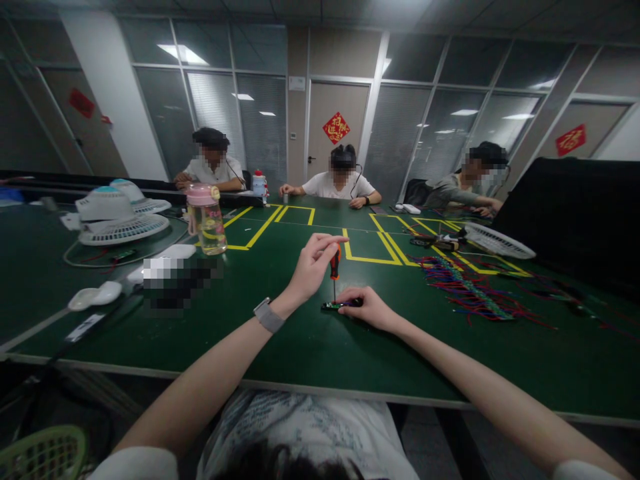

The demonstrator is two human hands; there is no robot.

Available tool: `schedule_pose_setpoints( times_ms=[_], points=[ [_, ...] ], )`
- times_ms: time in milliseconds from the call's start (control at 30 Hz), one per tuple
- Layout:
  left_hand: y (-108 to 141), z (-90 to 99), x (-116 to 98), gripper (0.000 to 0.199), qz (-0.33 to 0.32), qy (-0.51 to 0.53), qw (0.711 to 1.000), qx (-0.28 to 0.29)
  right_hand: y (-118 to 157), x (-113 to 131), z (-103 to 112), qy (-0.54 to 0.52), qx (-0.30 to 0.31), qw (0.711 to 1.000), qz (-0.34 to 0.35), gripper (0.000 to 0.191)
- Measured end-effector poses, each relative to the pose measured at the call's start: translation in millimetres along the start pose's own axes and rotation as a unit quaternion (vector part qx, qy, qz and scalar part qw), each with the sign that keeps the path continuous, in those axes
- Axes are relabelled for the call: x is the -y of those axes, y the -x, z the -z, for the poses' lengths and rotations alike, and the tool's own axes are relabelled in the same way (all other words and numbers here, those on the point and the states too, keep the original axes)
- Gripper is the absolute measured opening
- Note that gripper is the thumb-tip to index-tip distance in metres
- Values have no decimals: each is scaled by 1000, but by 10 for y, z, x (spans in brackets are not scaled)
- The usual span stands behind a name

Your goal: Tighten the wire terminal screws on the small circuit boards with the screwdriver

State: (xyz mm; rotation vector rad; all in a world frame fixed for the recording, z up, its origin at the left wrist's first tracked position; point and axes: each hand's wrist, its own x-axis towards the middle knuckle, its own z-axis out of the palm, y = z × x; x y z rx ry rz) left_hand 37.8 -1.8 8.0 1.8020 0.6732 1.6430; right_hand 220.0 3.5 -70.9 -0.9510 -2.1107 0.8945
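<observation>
My left hand point(316, 263), with a grey watch strap on its wrist, closes around the top of a screwdriver point(335, 270). This tool has an orange and black handle and stands upright, its thin shaft pointing down. Its tip meets a small green circuit board in a dark casing point(330, 307) lying on the table. My right hand point(367, 307) pinches the right end of that board, thumb and fingers closed on it. Part of the board is hidden under the fingers.
Wired circuit boards point(465, 287) lie to the right on the green table point(280, 340), near a dark screen point(575, 240). At left stand a pink-lidded bottle point(207, 223) and fan parts point(117, 217). Yellow tape point(373, 259) marks the table. Three people sit opposite.
</observation>
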Motion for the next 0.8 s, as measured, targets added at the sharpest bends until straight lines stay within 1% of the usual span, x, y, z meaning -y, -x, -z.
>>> schedule_pose_setpoints(
  times_ms=[100, 167, 267, 400, 467, 533, 633, 733, 800],
  points=[
    [-16, 7, 25, 28, 34, 81, 995, 52, 0, 6, 1, 0, 0, 1000, 0, 21],
    [-27, 22, 28, 30, 59, 119, 989, 72, 3, 9, -1, -1, -2, 1000, -2, 21],
    [-36, 45, 19, 25, 60, 90, 993, 54, 11, 16, -4, 8, -11, 1000, -4, 20],
    [-35, 47, 26, 16, 37, 30, 999, 27, 24, 32, -4, 33, -18, 999, -6, 21],
    [-35, 41, 44, 16, 22, 16, 999, 17, 26, 40, -3, 32, -15, 999, -9, 21],
    [-35, 36, 62, 21, 20, 40, 998, 34, 25, 46, -1, 27, -12, 999, -12, 21],
    [-30, 31, 66, 25, 51, 107, 990, 76, 23, 55, 2, 26, -11, 1000, -10, 20],
    [-14, 27, 41, 19, 65, 120, 988, 78, 32, 67, 8, 25, -10, 1000, -7, 21],
    [0, 26, 19, 12, 58, 98, 992, 59, 45, 77, 13, 23, -10, 1000, -6, 23]
  ],
)
